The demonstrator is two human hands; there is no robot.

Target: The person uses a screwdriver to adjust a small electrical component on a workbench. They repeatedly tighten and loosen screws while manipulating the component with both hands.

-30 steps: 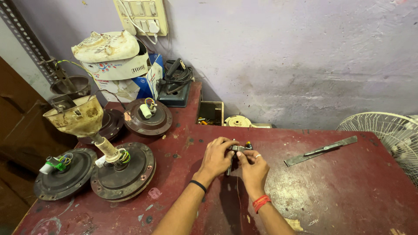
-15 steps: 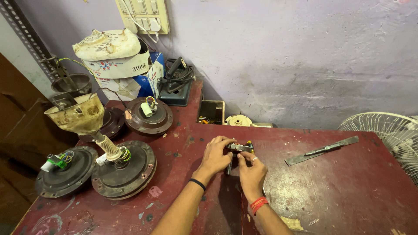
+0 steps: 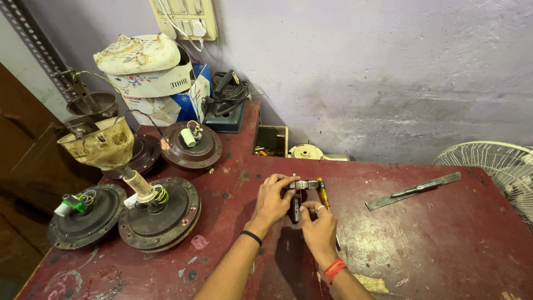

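My left hand [image 3: 273,197] pinches the left end of a small metal ring-shaped part [image 3: 304,184] held just above the red workbench [image 3: 433,244]. My right hand [image 3: 319,225] sits right below it, fingers curled around a dark tool handle [image 3: 296,206] pointing up at the part. A screwdriver with a yellow handle [image 3: 321,194] lies beside the fingers. A black band is on my left wrist and a red thread on my right.
Three ceiling-fan motors [image 3: 161,214] with coloured wires lie at the left, one with a rusty canopy cup [image 3: 102,141]. A flat metal strip [image 3: 413,190] lies right of my hands. A table-fan grille [image 3: 494,166] stands at the right edge. Boxes and a meter line the wall.
Both hands have stayed on the small metal part with only slight finger shifts; the view has moved a little closer.
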